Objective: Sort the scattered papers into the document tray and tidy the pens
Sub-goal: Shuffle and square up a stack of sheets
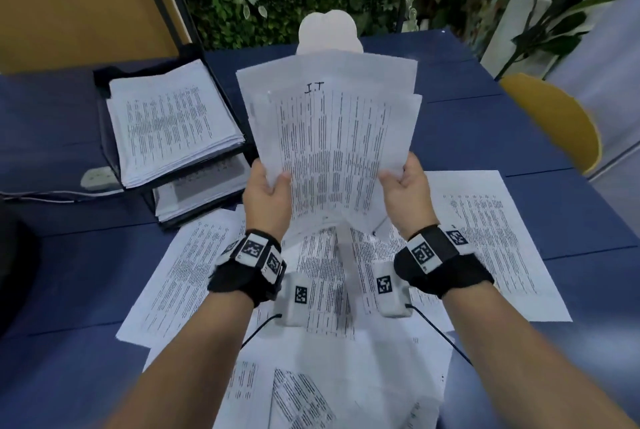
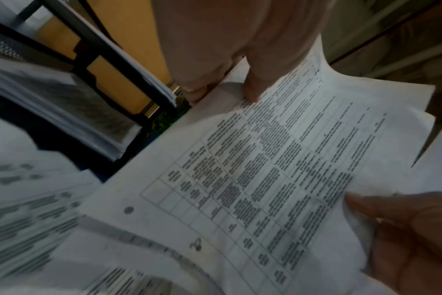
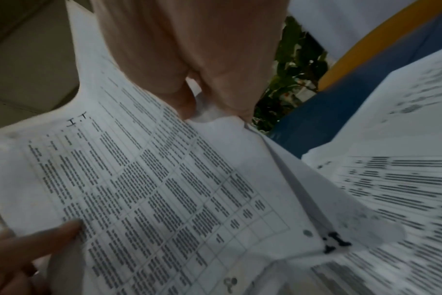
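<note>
Both hands hold up a loose sheaf of printed papers above the table, its top sheet marked "I.T". My left hand pinches the sheaf's lower left edge, thumb on the front. My right hand grips the lower right edge the same way. The wrist views show the printed sheet close up with fingers behind it. Several more printed sheets lie scattered on the blue table under my arms. A black stacked document tray at the left holds paper piles on both tiers. No pens are visible.
A white power strip with a cable lies left of the tray. A white rounded object stands behind the held sheaf. A yellow chair sits at the table's right edge. Plants line the back.
</note>
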A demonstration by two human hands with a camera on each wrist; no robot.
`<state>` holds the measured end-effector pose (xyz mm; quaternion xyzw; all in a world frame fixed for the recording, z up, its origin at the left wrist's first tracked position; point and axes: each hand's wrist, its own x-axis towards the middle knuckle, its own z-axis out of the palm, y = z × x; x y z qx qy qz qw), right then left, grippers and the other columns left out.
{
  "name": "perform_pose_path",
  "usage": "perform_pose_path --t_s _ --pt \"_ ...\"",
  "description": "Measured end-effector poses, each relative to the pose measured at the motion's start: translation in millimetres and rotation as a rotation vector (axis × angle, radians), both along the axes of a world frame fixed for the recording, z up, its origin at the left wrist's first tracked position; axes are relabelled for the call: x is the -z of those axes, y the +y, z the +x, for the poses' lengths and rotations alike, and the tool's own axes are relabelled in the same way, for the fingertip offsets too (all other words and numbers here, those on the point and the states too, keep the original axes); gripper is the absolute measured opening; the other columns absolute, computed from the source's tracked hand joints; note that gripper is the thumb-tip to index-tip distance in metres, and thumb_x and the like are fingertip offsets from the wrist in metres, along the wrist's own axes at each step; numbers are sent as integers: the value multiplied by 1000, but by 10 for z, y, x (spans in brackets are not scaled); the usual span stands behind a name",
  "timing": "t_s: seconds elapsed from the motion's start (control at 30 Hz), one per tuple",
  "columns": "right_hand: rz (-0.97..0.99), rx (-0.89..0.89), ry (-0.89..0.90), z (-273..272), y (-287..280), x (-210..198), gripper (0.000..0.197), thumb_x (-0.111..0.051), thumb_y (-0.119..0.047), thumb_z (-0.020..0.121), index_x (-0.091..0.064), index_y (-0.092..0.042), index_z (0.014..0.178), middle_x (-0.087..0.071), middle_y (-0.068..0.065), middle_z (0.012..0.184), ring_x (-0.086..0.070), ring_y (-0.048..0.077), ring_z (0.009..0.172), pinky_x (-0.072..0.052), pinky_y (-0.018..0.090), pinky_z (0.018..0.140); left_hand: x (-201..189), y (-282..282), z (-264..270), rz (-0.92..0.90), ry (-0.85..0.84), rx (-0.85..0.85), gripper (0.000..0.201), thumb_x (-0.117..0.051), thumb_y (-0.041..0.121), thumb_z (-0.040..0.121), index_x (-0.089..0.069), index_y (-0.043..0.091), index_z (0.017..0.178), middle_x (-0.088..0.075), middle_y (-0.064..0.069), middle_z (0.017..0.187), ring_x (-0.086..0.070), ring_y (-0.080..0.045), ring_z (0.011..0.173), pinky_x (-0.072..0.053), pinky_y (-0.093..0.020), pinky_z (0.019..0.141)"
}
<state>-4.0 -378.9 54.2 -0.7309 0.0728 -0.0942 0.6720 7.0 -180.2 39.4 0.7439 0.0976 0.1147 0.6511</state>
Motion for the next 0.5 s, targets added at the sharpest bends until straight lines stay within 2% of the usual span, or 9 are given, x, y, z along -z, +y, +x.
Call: perform_pose_path --t_s 0.07,0.1,0.17,0.23,0.33,0.4,0.43,0.5 --pt "-3 -1 -40 27 98 -99 28 -46 3 93 -48 -21 107 -64 -5 102 -66 20 93 -54 35 86 -82 51 6 -46 -19 -11 65 -55 31 89 -29 9 144 -47 -13 141 -48 -23 128 -40 -43 108" --pt "7 -2 -37 40 130 -102 28 -47 3 92 -48 -21 106 -64 -5 100 -66 22 88 -54 35 82 -81 79 5 -53 -20 0 65 -56 31 88 -29 10 144 -44 -14 143 -44 -24 131 -39 -46 109" --pt "2 12 -29 42 170 -84 28 -49 6 89 -47 -17 105 -61 -9 93 -60 13 77 -51 24 71 -80 109 -31 -44 -13 17 53 -57 20 91 -35 9 138 -53 -9 134 -54 -17 120 -44 -42 104" --pt "-17 32 -13 35 177 -40 27 -50 7 87 -47 -15 103 -58 -10 88 -55 11 78 -48 17 66 -19 148 -62 -47 4 26 47 -57 12 91 -38 10 134 -60 -2 122 -60 -9 108 -48 -36 98" --pt "12 48 35 28 159 21 30 -47 9 86 -48 -15 104 -59 -9 90 -57 11 81 -48 21 71 38 199 -88 -101 40 12 39 -58 4 89 -44 13 124 -64 4 108 -63 -8 97 -51 -36 91" --pt "-1 14 63 19 164 48 36 -43 10 85 -47 -15 110 -57 -12 91 -56 3 80 -47 15 71 60 198 -96 -168 102 37 41 -59 4 88 -44 16 124 -64 2 112 -62 -12 102 -49 -39 96" --pt "-15 -7 68 10 167 67 36 -40 11 86 -45 -15 111 -53 -15 87 -52 -2 74 -44 12 66 98 199 -90 -187 131 61 44 -59 4 88 -44 16 128 -63 0 117 -61 -14 107 -46 -38 99" --pt "-55 -27 76 -10 165 97 33 -37 9 87 -42 -15 108 -42 -18 76 -41 -5 61 -37 8 55 143 171 -97 -202 175 99 50 -58 5 90 -41 15 136 -59 -3 127 -57 -15 115 -42 -33 101"
